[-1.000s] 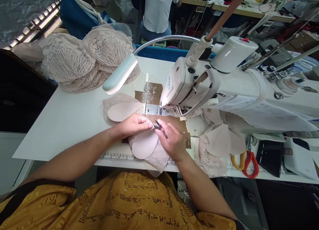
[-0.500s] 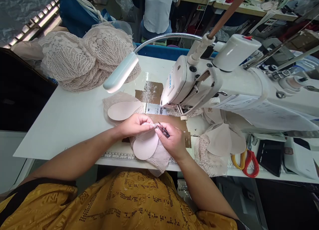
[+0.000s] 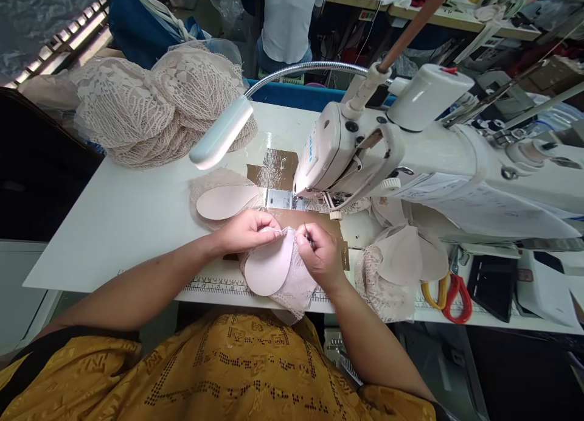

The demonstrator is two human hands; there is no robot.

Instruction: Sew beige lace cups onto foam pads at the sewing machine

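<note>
My left hand (image 3: 253,229) pinches the upper edge of a lace piece (image 3: 298,281) with a smooth pale pink bra cup (image 3: 269,269) on it, at the table's front edge. My right hand (image 3: 322,253) is closed around small dark thread snips (image 3: 309,237), mostly hidden in the palm. Its thumb and forefinger meet close to the lace edge; whether they pinch a thread I cannot make out. Another pale cup (image 3: 227,202) on lace lies beyond my left hand. Just past both hands stands the sewing machine (image 3: 347,147), its needle area above the metal plate (image 3: 279,199).
A large heap of lace pieces (image 3: 159,98) sits at the back left. Overhead bends a lamp (image 3: 222,132) on a flexible neck. To the right lie more lace cups (image 3: 396,257), red and yellow-handled scissors (image 3: 457,299) and a black tray (image 3: 494,287). Someone in a light shirt (image 3: 292,22) is behind.
My right hand has shifted slightly right, away from my left fingers, and the snips have turned further into the palm. The left hand keeps its pinch on the lace.
</note>
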